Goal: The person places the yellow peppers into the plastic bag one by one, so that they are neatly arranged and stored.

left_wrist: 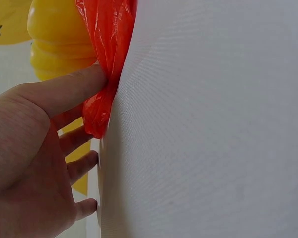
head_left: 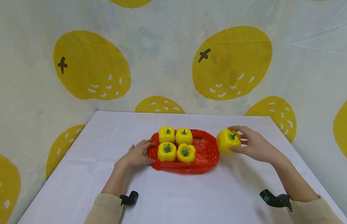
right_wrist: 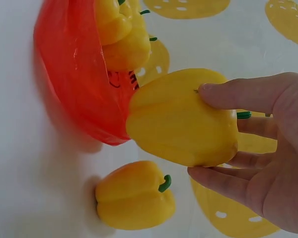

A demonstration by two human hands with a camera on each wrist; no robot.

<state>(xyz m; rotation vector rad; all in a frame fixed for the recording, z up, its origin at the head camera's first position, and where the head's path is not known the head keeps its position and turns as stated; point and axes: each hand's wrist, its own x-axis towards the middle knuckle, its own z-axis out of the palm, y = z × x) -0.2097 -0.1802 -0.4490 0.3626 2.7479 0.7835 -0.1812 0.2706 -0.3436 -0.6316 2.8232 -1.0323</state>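
A red plastic bag (head_left: 202, 158) lies spread open on the table, its rim folded down. Several yellow bell peppers (head_left: 167, 152) with green stems stand in its left and middle part. The left hand (head_left: 138, 154) rests at the bag's left end. Its thumb touches the bag's near side, and its spread fingers reach along the far side. Just off the bag's right end, the right hand (head_left: 250, 141) holds another yellow bell pepper (right_wrist: 181, 119) between thumb and fingers, above the table. In the right wrist view one more yellow bell pepper (right_wrist: 134, 198) lies on the table; I cannot make it out in the head view.
The white table (head_left: 173, 199) ends at a back edge against a pale curtain (head_left: 162, 62) printed with large yellow fruit. Black wrist devices (head_left: 275, 199) are strapped at both beige sleeves. The bag's right part shows bare red plastic with dark print.
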